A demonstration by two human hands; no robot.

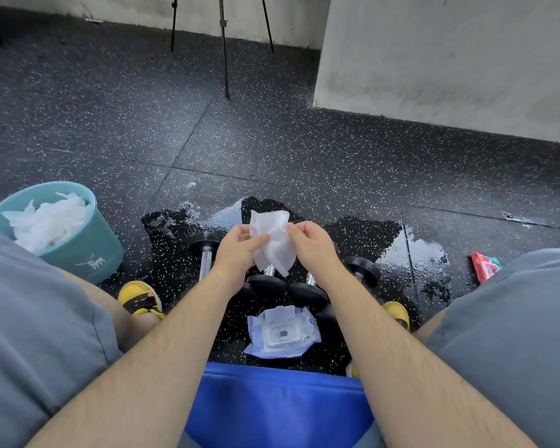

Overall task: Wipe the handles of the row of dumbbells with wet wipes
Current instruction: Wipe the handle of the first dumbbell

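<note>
Black speckled rubber floor (272, 140) runs to a grey wall (450, 59) and glistens with wet patches around the row of dumbbells (267, 284) at the person's feet. Above them, the left hand (236, 250) and right hand (311, 244) each pinch an edge of a white wet wipe (274, 240). A wipe pack (282, 334) lies nearer. On the left, a teal bucket (84, 247) holds crumpled wipes.

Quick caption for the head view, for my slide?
Left hand and right hand pinch a wipe above the dumbbells; wipe pack nearer, bin at left.
</note>
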